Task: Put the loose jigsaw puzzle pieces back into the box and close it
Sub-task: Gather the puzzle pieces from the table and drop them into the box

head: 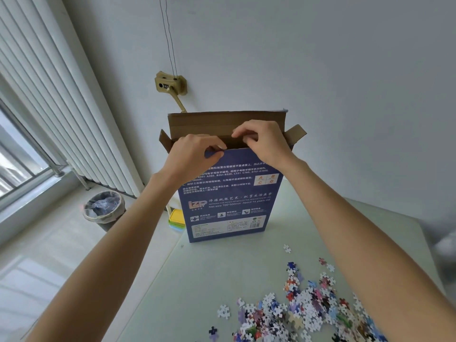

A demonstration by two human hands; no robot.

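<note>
Your left hand [195, 154] and right hand [261, 141] both pinch the upright box [227, 201] at its open rim. Risk: it tips; pieces [296, 309] at 5 o'clock remain loose.

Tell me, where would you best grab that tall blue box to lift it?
By its two narrow side walls, one of the hands on each side. The box stands upright on the table, tall and thin, with its top flaps open, so the top gives no firm hold.
</note>
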